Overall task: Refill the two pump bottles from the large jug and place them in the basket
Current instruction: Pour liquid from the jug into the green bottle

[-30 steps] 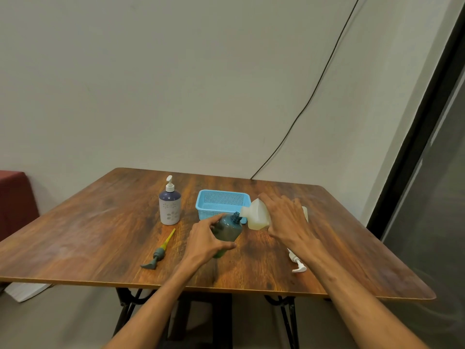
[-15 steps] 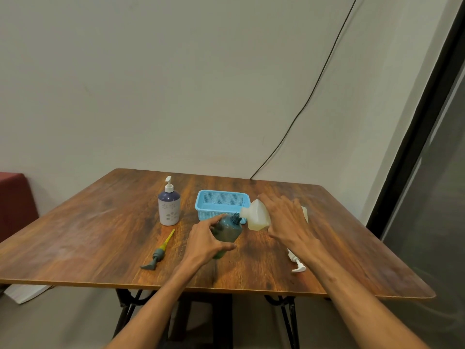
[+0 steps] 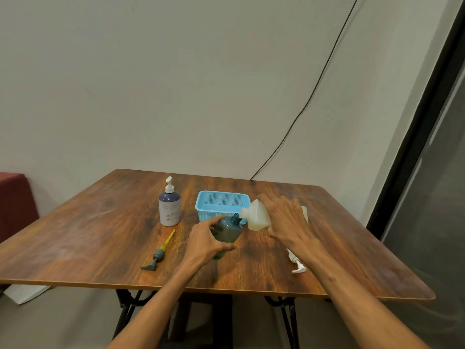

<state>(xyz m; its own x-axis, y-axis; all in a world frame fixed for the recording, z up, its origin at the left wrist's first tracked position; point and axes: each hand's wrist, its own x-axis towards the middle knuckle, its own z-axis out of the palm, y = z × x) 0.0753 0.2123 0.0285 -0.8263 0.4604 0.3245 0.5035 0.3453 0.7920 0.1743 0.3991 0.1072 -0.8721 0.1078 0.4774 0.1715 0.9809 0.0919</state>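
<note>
Table (image 3: 100, 235): wooden, carries all of it.

Large jug (image 3: 256, 219): just right of the basket (image 3: 221, 205), at its near corner. It is tipped over with the spout aimed left at the green bottle's neck, and pale liquid sits in its low side. The right hand (image 3: 286, 220) lies over it from above, fingers spread and wrapped across the upper wall. I judge this broad hold is for steering the tilt. Thumb hidden.

Basket: blue mesh, no bottle in it yet.

Purple-and-white pump bottle (image 3: 169, 209): left of the basket, upright, pump on. Fill level cannot be told.

Green bottle (image 3: 227, 229): just in front of the basket, pump off, leaned toward the jug — likely to meet the spout. The left hand (image 3: 203, 241) grips its body, fingers curled round it.

Green pump (image 3: 158, 253): yellow tube, lying flat front-left of the basket, well apart — set aside so the neck stays open, I judge.

White pump (image 3: 295, 263): front-right of the basket, partly under the right forearm.
</note>
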